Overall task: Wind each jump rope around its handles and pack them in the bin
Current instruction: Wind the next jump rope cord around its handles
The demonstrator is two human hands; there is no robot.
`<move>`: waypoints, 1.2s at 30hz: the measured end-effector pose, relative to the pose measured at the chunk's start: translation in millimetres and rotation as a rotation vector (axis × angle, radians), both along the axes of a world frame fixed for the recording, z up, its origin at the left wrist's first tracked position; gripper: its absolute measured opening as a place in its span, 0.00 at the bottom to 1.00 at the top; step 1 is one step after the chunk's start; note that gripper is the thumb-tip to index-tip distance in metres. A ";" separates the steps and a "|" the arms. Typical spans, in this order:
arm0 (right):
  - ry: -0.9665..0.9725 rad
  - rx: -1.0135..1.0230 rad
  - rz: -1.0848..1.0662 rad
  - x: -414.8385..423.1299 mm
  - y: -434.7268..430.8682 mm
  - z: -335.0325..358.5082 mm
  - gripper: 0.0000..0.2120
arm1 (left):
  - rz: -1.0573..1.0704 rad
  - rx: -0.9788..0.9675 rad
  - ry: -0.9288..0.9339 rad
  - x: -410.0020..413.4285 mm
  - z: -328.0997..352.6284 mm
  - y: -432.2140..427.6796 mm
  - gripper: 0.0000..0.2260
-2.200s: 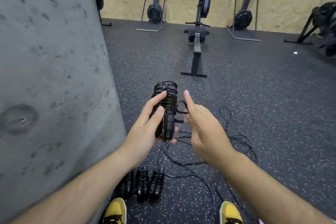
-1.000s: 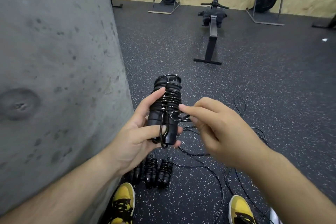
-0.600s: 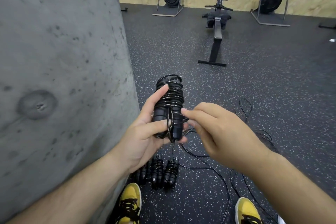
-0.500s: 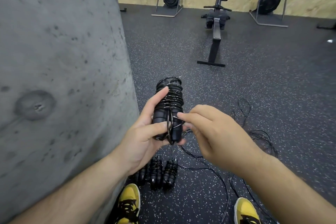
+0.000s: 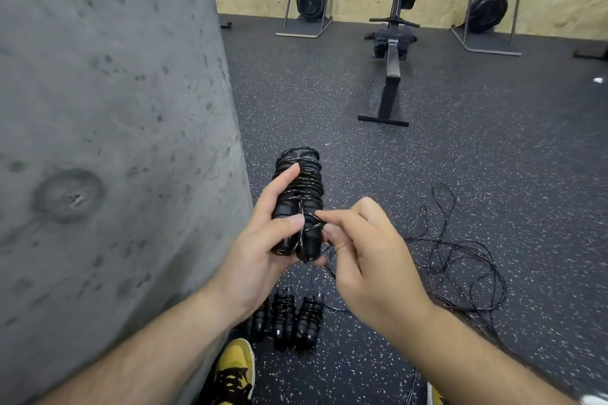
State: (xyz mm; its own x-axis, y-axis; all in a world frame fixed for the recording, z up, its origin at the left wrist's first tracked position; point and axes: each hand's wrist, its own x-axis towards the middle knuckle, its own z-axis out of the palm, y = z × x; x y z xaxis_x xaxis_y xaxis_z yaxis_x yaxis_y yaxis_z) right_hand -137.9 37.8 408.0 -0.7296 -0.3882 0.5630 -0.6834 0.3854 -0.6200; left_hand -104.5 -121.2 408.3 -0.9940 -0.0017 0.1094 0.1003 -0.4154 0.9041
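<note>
Gym floor (image 5: 460,174), speckled rubber, beside concrete pillar (image 5: 115,141). 3 wound bundles (image 5: 286,319) laid by feet; loose ropes (image 5: 460,266) unwound; no bin in view. L hand (image 5: 260,250) grips nearly wound jump rope (image 5: 301,200), upright at chest ht; R hand (image 5: 368,253) pinches cord end against coils, apparently tucking.

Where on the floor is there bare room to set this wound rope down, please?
Bare floor lies between the concrete pillar and the rowing machine. It is crowded beside the wound ropes by the yellow shoe, and where loose ropes tangle on the right.
</note>
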 end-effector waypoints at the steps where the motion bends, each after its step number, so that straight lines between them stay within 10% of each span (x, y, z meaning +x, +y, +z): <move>1: -0.015 -0.025 0.003 1.4 -1.1 0.7 0.11 | 0.006 -0.014 0.002 0.1 -0.7 0.2 0.28; 11: -0.007 -0.087 0.059 -1.5 -3.5 -4.3 0.12 | 0.025 -0.042 0.013 0.7 -3.9 0.9 0.28; 20: 0.358 0.362 0.084 -4.5 4.9 9.3 0.20 | 0.079 -0.019 0.023 2.1 1.8 1.6 0.29; 36: 0.038 -0.101 0.126 -3.6 -2.1 12.2 0.06 | 0.014 0.034 0.011 1.0 1.1 7.7 0.26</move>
